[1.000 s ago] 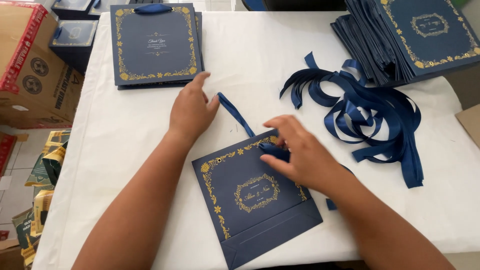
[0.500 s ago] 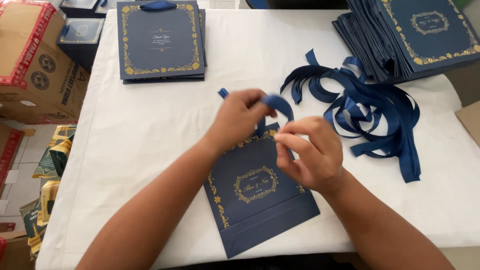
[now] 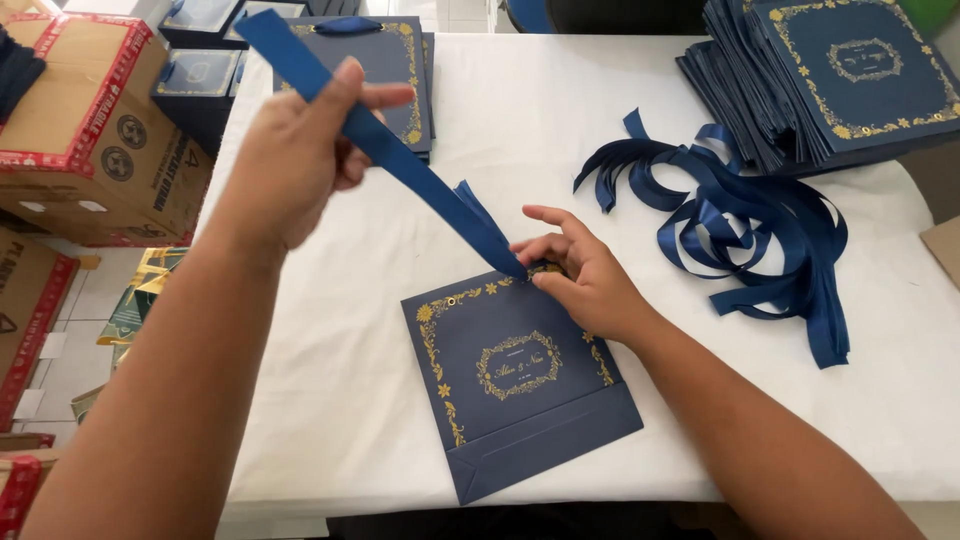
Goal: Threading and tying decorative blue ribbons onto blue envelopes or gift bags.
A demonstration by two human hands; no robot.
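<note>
The left hand point(image 3: 300, 150) is up off the table, gripping a navy ribbon point(image 3: 420, 180) and pulling it taut on a diagonal. The ribbon's lower end meets the top edge of a flat navy gift bag point(image 3: 510, 375) with gold trim, where the right hand point(image 3: 580, 275) pinches it. The bag lies on the white table point(image 3: 330, 330). A heap of loose ribbons point(image 3: 750, 230) sits to the right, with a stack of bags point(image 3: 830, 70) behind it.

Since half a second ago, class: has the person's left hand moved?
Yes. The left hand has risen up and to the left, away from the flat navy gift bag on the table, pulling the navy ribbon taut.
</note>
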